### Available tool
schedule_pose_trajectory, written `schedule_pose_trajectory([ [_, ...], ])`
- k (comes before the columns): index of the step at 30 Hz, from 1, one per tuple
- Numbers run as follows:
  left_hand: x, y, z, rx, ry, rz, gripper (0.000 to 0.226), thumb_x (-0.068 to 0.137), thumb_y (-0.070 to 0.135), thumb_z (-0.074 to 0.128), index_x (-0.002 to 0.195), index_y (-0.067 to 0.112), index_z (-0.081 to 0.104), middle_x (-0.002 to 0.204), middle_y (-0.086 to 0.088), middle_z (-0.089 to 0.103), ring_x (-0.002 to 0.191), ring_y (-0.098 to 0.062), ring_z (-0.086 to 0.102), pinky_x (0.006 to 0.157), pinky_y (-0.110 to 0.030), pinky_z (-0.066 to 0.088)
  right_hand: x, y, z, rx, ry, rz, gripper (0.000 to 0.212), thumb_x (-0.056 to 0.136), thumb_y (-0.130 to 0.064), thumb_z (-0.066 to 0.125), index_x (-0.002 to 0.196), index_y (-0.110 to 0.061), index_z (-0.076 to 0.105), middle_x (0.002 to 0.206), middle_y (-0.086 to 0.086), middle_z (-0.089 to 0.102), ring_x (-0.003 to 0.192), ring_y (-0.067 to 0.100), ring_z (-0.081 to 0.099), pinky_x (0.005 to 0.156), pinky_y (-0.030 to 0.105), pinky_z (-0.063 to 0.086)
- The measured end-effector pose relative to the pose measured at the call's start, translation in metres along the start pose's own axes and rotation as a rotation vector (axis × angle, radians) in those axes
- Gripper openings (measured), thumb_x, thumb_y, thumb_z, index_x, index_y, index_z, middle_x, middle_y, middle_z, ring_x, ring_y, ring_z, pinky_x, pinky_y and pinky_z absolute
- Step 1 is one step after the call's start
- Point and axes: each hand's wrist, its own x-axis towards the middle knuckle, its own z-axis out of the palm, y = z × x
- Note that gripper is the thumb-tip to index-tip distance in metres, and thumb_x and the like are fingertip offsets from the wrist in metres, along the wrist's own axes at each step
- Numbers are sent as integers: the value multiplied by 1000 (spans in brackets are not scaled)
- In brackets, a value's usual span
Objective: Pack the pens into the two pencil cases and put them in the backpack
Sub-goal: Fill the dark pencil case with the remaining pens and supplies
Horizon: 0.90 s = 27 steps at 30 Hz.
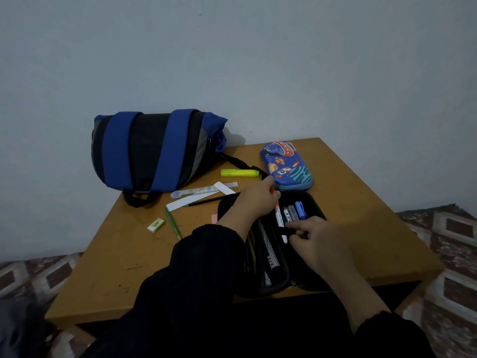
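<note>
An open black pencil case (313,202) lies at the front of the wooden table (108,267), with several pens (294,211) tucked in its right half. My left hand (254,200) grips a white pen with an orange tip (278,218) over the case. My right hand (316,239) pinches the elastic band inside the case beside that pen. A closed blue space-print pencil case (286,165) lies behind. The blue and black backpack (154,151) lies on its side at the back left. A yellow highlighter (240,173) lies between them.
Loose on the table left of the case: a black pencil (211,200), a pastel ruler (204,189), white paper strips (185,201), a green pencil (173,226), an eraser (156,225) and a pink scrap (214,218). A wall stands behind; patterned floor surrounds the table.
</note>
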Motion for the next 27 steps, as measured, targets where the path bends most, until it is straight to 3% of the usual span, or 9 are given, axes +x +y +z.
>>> schedule_pose_trajectory([
  [5, 0, -6, 2, 9, 1, 38, 15, 98, 30, 46, 98, 15, 47, 103, -15, 59, 93, -30, 56, 77, -38, 48, 1, 2, -2, -20, -91, 5, 39, 83, -15, 61, 121, -25, 66, 91, -12, 58, 80, 7, 53, 69, 20, 42],
  [10, -1, -11, 0, -24, -20, 74, 10, 97, 28, 49, 92, 19, 49, 103, -11, 57, 92, -24, 53, 74, -31, 40, 1, 2, -1, -6, -83, 19, 39, 83, -11, 61, 119, -24, 67, 91, -13, 60, 90, 11, 57, 80, 27, 50],
  [18, -6, -12, 0, 1, -45, 113, 11, 95, 24, 51, 90, 14, 54, 99, -10, 53, 89, -23, 52, 73, -30, 41, 0, 2, -2, 0, -67, -2, 35, 85, -14, 64, 118, -23, 67, 91, -11, 61, 92, 12, 58, 83, 29, 51],
  [27, -7, -13, 1, 65, -86, 186, 12, 94, 22, 49, 82, 22, 47, 101, -11, 51, 92, -26, 52, 73, -30, 40, 0, 6, 0, 25, -78, -19, 31, 89, -17, 63, 120, -20, 66, 100, -5, 65, 96, 14, 58, 86, 33, 51],
])
